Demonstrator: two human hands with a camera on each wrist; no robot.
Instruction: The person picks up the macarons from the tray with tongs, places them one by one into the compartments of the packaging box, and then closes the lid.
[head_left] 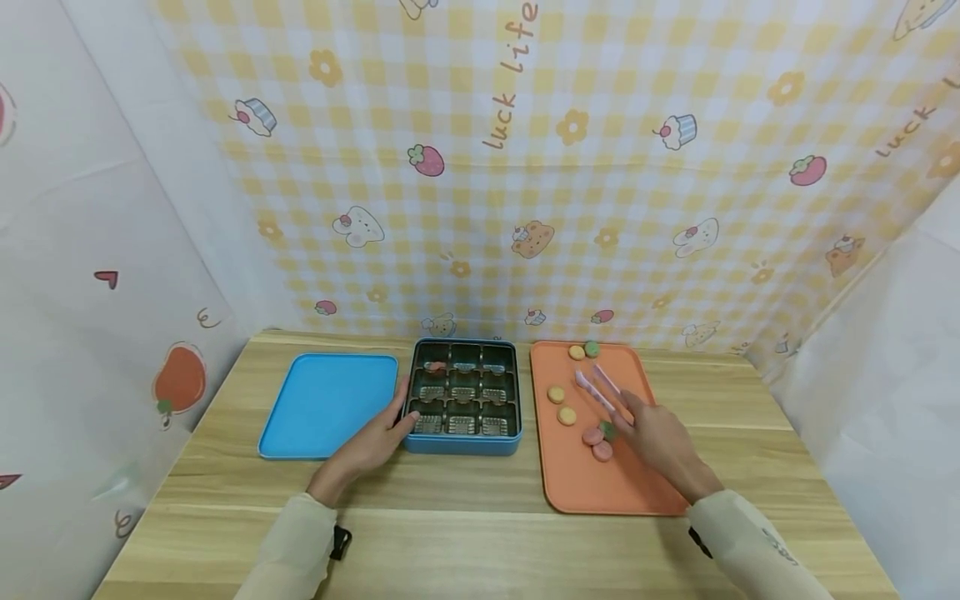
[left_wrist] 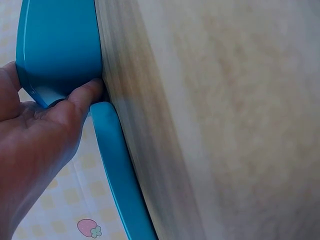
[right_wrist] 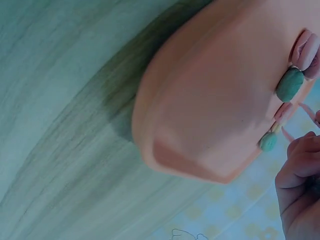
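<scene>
My left hand grips the left side of a blue tin box, thumb over the rim and fingers along the outer wall. Dark compartments fill the box, and a small reddish piece lies in the back left one. Pink tongs are held in my right hand above an orange tray. Their tips stand apart with nothing visible between them. On the tray lie several macarons: a pink macaron beside another pink one, a green macaron at the back, and yellow macarons along the left.
A flat blue lid lies left of the box, close to my left hand. Wooden tabletop shows in front. A yellow checked cloth hangs behind the table, with white cloth at the sides.
</scene>
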